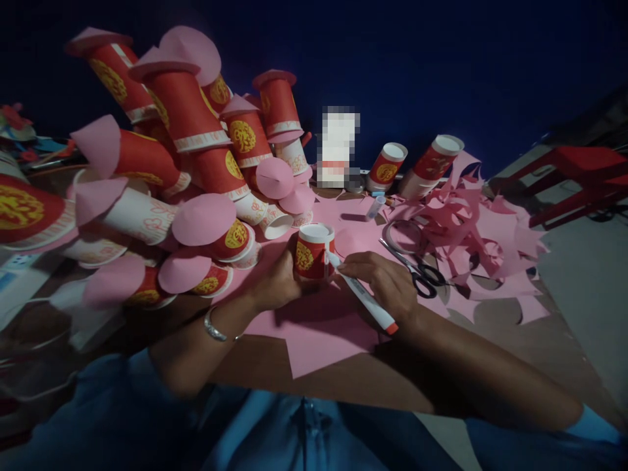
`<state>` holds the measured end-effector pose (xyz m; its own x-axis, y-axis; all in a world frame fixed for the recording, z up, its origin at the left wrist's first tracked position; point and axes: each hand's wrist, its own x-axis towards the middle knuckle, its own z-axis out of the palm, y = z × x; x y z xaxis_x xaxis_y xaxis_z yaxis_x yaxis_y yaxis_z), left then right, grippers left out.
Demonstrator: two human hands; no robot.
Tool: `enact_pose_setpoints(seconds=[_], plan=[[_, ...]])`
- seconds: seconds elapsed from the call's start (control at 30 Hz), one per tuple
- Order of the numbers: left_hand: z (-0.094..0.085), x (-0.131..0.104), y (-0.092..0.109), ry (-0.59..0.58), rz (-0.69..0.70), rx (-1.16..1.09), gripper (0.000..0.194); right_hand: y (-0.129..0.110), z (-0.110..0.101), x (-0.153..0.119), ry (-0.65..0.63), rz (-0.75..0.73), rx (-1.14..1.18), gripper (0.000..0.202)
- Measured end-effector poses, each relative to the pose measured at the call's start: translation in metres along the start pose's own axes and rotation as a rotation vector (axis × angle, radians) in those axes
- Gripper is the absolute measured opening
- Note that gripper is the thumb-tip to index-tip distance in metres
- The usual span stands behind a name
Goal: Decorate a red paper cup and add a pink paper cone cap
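"Red paper cup (pixel 310 258), gold emblem: where, in the head view?"

"Centre, over the pink sheet (pixel 324 327) on the tabletop (pixel 265 360). My hands, two. Left hand (pixel 279 282): half closed, curled round the cup's side, some fingers hidden behind it."

"And the other?"

"Right hand (pixel 385 280): closed in a pinch on a white pen (pixel 366 299), orange end, its tip at the cup's side. I judge the left steadies the wall against the pen's push."

"Placement of the rest?"

"Scissors (pixel 398 256), one pair, black handles: just beside my right hand, probably for easy reach. Pink offcuts (pixel 490 235): heaped at far right, presumably out of the way."

"Containers?"

"Coned cups (pixel 184 108), many, red or white: piled at left under pink paper cones (pixel 205 219), insides mostly hidden. White cup (pixel 279 226), one: mouth showing, contents too dim to read. Red cups (pixel 385 171), two: standing at back, pale round uppermost, base or mouth I cannot tell. Held cup: likewise, no contents seen."
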<state>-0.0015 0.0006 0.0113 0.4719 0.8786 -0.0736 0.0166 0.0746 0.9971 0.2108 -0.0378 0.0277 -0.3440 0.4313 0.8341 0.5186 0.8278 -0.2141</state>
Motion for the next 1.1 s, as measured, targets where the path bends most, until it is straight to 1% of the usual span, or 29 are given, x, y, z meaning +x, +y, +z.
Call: enact_pose_setpoints(seconds=[0.17, 0.37, 0.47, 0.57, 0.73, 0.9, 1.0, 1.1], plan=[[-0.001, -0.001, 0.004, -0.067, -0.01, -0.096, 0.08, 0.003, -0.002, -0.003, 0.015, 0.026, -0.029, 0.023], [0.0, -0.001, 0.005, -0.102, 0.041, -0.16, 0.074, 0.005, -0.003, -0.003, 0.028, 0.057, 0.002, 0.023], [0.0, -0.002, 0.007, -0.125, 0.026, -0.171, 0.068, 0.005, -0.004, -0.001, 0.026, 0.056, -0.013, 0.021], [-0.004, -0.003, 0.004, -0.146, -0.003, -0.179, 0.063, 0.005, -0.004, 0.0, 0.035, 0.038, -0.022, 0.021], [-0.01, -0.004, -0.008, -0.166, -0.001, -0.234, 0.065, 0.006, -0.004, -0.003, 0.043, 0.07, -0.034, 0.026], [-0.011, -0.003, -0.012, -0.214, -0.004, -0.32, 0.065, 0.005, -0.005, -0.002, 0.037, 0.079, 0.002, 0.024], [-0.011, -0.003, -0.014, -0.208, -0.019, -0.333, 0.066, 0.002, -0.005, 0.001, 0.027, 0.085, 0.022, 0.019], [-0.012, -0.002, -0.014, -0.183, 0.0, -0.317, 0.064, 0.0, -0.005, 0.001, 0.028, 0.09, 0.039, 0.016]])
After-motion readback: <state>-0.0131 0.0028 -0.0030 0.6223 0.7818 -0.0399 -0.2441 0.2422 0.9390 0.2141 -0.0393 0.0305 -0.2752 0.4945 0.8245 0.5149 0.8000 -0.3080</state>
